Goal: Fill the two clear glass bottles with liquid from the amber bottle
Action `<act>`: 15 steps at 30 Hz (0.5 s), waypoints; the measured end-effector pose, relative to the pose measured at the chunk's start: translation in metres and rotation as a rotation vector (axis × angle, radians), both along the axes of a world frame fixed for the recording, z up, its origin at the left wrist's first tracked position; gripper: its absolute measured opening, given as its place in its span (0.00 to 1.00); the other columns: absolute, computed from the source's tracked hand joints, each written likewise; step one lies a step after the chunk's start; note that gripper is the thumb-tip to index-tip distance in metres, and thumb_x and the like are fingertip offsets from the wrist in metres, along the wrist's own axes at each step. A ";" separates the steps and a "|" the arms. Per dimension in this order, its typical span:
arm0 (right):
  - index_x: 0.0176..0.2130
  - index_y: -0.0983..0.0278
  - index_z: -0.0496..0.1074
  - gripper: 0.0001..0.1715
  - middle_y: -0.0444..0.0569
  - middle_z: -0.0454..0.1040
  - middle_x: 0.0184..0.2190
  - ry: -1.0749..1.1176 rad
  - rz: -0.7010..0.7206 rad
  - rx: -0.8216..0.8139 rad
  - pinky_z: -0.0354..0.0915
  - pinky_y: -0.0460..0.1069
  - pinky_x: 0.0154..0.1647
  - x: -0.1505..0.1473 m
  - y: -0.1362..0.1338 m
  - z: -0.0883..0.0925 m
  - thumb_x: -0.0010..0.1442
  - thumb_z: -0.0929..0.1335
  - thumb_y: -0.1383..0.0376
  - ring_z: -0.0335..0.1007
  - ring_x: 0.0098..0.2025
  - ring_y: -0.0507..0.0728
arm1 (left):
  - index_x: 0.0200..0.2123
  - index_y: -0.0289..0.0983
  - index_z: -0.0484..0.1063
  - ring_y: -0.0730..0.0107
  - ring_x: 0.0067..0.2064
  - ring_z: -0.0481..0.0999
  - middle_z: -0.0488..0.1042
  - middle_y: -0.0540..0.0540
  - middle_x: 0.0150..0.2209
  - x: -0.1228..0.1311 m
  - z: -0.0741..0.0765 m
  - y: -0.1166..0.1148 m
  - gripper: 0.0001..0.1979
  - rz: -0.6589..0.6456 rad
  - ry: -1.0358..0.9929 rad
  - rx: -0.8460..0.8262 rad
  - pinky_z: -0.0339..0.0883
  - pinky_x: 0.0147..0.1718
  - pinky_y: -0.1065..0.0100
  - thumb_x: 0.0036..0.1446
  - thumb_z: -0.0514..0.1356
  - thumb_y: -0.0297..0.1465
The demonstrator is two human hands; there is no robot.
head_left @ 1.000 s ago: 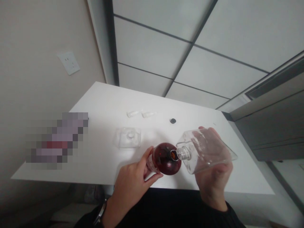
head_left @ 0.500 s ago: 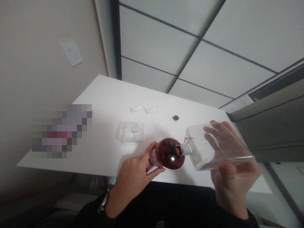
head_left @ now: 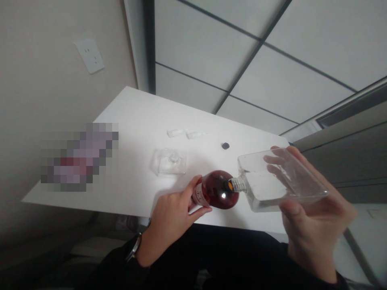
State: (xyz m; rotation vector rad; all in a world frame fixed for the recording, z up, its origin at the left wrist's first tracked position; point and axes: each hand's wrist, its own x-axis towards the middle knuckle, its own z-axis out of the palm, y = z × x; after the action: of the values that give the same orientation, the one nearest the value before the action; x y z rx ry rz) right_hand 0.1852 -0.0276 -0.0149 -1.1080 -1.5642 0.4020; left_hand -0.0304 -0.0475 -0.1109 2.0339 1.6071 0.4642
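Observation:
My left hand (head_left: 177,213) is wrapped round a dark red-brown bottle (head_left: 218,191) with a pale label, its mouth facing right. In my right hand (head_left: 314,217) is a clear square bottle (head_left: 269,181), tipped on its side with its threaded neck pointing left. That neck meets the mouth of the red-brown bottle. Some clear liquid seems to lie inside the square bottle. Beyond my left hand a clear square glass piece (head_left: 171,163) with a round knob or neck rests on the table.
On the white table (head_left: 133,161) lie two small clear pieces (head_left: 177,132) and a small dark cap (head_left: 225,146). A blurred-out object (head_left: 80,157) is at the left. A wall with a socket (head_left: 90,56) and a panelled partition (head_left: 193,48) border the table.
The square bottle is tilted slightly differently, and my right hand has shifted right along it towards its base. My left hand still holds the red-brown bottle. The view has dipped a little.

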 end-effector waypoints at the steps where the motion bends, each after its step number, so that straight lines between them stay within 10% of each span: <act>1: 0.64 0.53 0.76 0.36 0.51 0.80 0.61 -0.035 0.007 -0.005 0.75 0.65 0.60 0.001 0.000 0.003 0.60 0.79 0.50 0.79 0.58 0.67 | 0.72 0.41 0.64 0.56 0.30 0.86 0.83 0.53 0.27 0.000 0.000 0.000 0.41 -0.002 0.007 -0.002 0.72 0.33 0.63 0.63 0.69 0.52; 15: 0.62 0.43 0.77 0.36 0.44 0.79 0.61 -0.270 0.018 -0.013 0.72 0.68 0.68 -0.012 -0.006 0.042 0.55 0.81 0.49 0.75 0.63 0.71 | 0.72 0.42 0.66 0.52 0.32 0.87 0.85 0.49 0.31 -0.001 0.003 0.001 0.41 0.007 0.055 0.015 0.72 0.32 0.62 0.62 0.68 0.55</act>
State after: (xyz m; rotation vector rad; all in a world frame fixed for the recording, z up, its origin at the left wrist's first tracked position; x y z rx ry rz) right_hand 0.1729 -0.0336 0.0272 -1.1967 -1.8100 0.2834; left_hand -0.0311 -0.0469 -0.1076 2.0693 1.6486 0.4277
